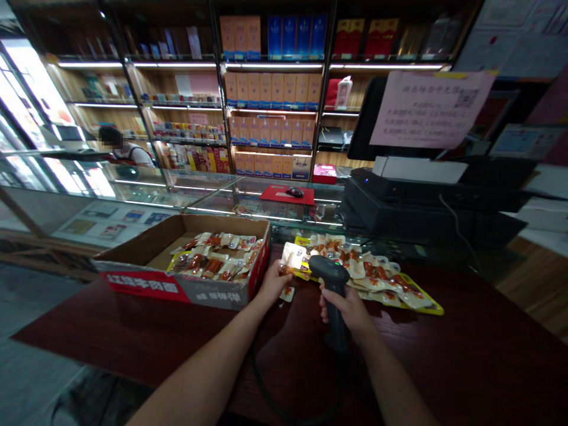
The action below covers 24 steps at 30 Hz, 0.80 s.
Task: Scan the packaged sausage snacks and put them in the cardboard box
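A black barcode scanner (pixel 335 305) is gripped upright by my right hand (pixel 344 305), its cable trailing over the dark red table (pixel 186 343). Between the fingers of my left hand (pixel 276 281) is a small snack packet (pixel 293 255), its pale label lit up in front of the scanner's head. Behind the scanner lies a pile of similar packets (pixel 377 275) with brown contents and some yellow edges. Left of my left hand stands an open cardboard box (pixel 213 294), partly filled with more snack packets (pixel 217 263). Another small packet (pixel 287 294) lies by my left wrist.
A glass counter (pixel 208 198) runs behind the table, with a mouse (pixel 294 191) on a red mat. A black printer (pixel 408 201) and a monitor with a pink sign (pixel 435 109) stand right. A person (pixel 128 151) is at the far left, before stocked shelves.
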{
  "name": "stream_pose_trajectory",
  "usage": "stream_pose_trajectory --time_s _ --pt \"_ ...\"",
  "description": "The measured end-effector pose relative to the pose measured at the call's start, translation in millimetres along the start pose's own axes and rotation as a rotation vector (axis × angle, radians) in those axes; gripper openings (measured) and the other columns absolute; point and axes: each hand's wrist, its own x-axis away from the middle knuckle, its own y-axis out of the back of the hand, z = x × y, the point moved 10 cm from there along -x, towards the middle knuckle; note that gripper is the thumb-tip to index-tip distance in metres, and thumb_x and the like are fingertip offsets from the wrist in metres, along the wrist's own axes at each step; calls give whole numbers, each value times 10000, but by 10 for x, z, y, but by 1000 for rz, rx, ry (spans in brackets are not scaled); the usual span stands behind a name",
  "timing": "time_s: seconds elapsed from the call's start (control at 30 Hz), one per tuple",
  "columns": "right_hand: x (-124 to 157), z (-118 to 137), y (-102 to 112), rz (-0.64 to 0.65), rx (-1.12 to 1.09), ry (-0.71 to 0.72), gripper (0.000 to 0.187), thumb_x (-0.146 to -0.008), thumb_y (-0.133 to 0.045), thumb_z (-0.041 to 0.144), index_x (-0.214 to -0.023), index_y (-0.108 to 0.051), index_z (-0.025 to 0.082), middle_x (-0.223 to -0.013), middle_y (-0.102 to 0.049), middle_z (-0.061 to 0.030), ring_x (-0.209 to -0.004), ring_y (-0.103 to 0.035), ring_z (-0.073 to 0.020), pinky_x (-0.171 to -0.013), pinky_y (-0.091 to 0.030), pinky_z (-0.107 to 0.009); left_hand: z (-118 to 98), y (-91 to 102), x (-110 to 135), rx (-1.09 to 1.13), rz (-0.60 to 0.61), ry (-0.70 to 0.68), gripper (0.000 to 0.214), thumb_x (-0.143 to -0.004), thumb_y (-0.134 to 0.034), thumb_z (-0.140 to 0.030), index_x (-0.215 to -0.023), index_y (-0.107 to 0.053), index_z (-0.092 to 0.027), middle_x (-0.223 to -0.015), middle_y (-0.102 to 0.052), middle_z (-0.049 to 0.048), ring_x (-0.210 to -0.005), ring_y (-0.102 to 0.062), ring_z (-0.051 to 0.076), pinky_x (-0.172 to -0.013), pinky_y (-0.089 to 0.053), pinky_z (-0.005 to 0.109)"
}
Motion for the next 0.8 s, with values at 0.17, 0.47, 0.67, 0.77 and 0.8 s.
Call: stream_pose_trajectory --time_s 0.17,0.47,0.67,0.77,0.8 --pt "-15 -38 45 -36 -7 -21 366 -592 -705 425 -798 -565 157 -526 -585 26 -409 -553 -132 -394 -468 -251 -2 22 -12 -30 -2 -15 320 -530 -595 -118 -843 -540 -148 -707 -616 -9 -642 -553 130 -595 -406 225" --pt "-16 -21 46 -43 -34 -6 363 -614 -697 407 -833 -556 154 -531 -586 33 -405 -549 -120 -391 -468 -237 -35 31 0 27 -21 11 345 -509 -584 -116 -851 -547 -145 -723 -634 4 -672 -587 154 -615 -433 240" --pt "-10 26 60 -60 -75 12 301 -617 -696 386 -755 -562 154 -531 -587 27 -398 -546 -118 -386 -462 -238 -227 0 84 73 -24 -9 385 -505 -597 -128 -889 -583 -150 -793 -659 12 -732 -603 167 -665 -460 254" --pt "16 97 133 -103 -102 12 272 -619 -692 380 -694 -573 148 -505 -582 19 -391 -541 -118 -384 -460 -236 -346 -116 131 186 33 2 397 -496 -666 -160 -882 -575 -138 -828 -664 35 -754 -614 172 -706 -471 273" --pt "27 135 169 -122 -106 14 263 -621 -690 377 -668 -575 145 -496 -579 15 -392 -542 -118 -386 -463 -235 -379 -162 134 217 50 9 424 -490 -687 -168 -894 -565 -134 -831 -663 42 -746 -616 171 -705 -474 279"
